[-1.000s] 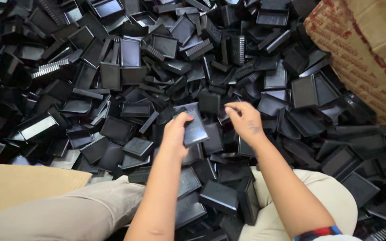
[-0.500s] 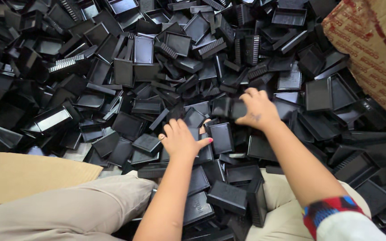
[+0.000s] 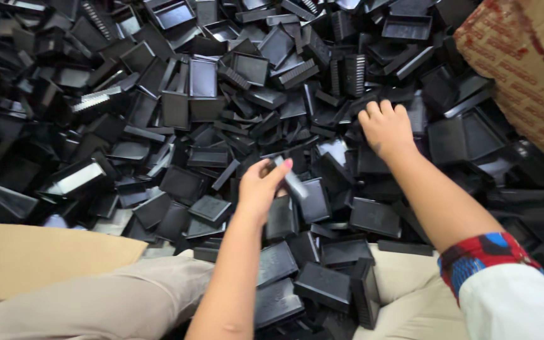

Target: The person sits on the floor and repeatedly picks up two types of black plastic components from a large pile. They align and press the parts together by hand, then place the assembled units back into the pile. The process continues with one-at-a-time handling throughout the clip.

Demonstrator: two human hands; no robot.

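A deep heap of small black plastic trays and lids (image 3: 221, 119) covers the floor in front of me. My left hand (image 3: 260, 187) pinches one thin black plastic piece (image 3: 294, 182) by its edge, just above the heap near my knees. My right hand (image 3: 385, 128) reaches farther out, palm down, fingers curled onto the black pieces at the middle right. Whether it grips one I cannot tell.
A brown cardboard box (image 3: 524, 75) stands at the upper right edge. A flat sheet of cardboard (image 3: 39, 255) lies at the lower left beside my leg in beige trousers (image 3: 114, 308). Several black trays (image 3: 322, 283) rest between my legs.
My right hand has moved up and to the right, deeper into the heap. My left hand has lifted a thin black piece and holds it by the edge.
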